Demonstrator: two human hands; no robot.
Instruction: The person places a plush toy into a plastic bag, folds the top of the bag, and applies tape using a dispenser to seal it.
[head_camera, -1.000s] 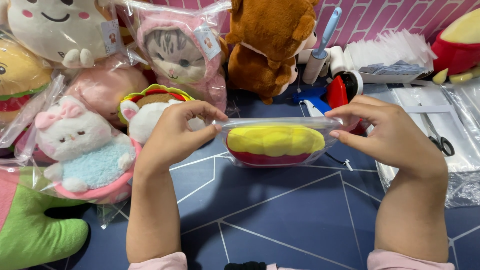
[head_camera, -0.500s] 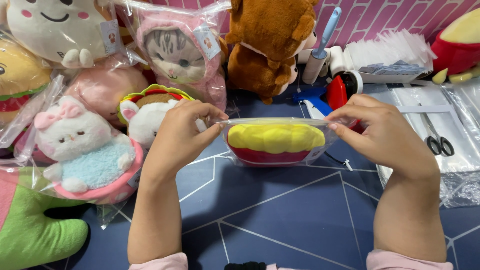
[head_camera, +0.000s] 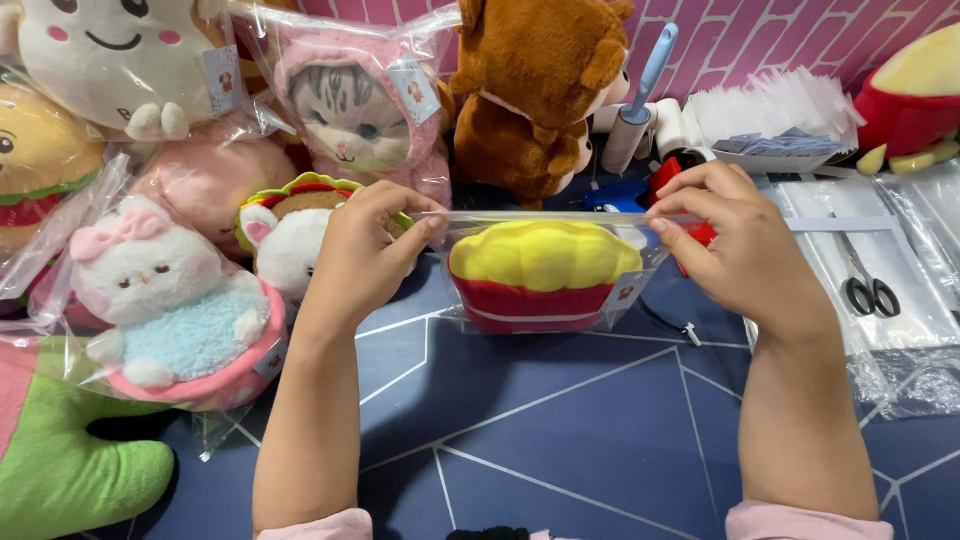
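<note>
Sealing step: left hand (head_camera: 365, 250) and right hand (head_camera: 735, 240) pinch the top edge of the bag (head_camera: 545, 275) holding a plush (head_camera: 540, 270). The strip likely needs pressing shut along its length.

My left hand (head_camera: 365, 250) and right hand (head_camera: 745, 250) are bare, forearms uncovered; pale pink sleeve cuffs sit pushed up near my elbows.

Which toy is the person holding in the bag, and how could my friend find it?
Start at the dark blue table with white lines. Just above its middle, the left hand and right hand pinch the top of a clear plastic bag. Inside sits a plush with a puffy yellow top and red base, the only toy between hands.
</note>
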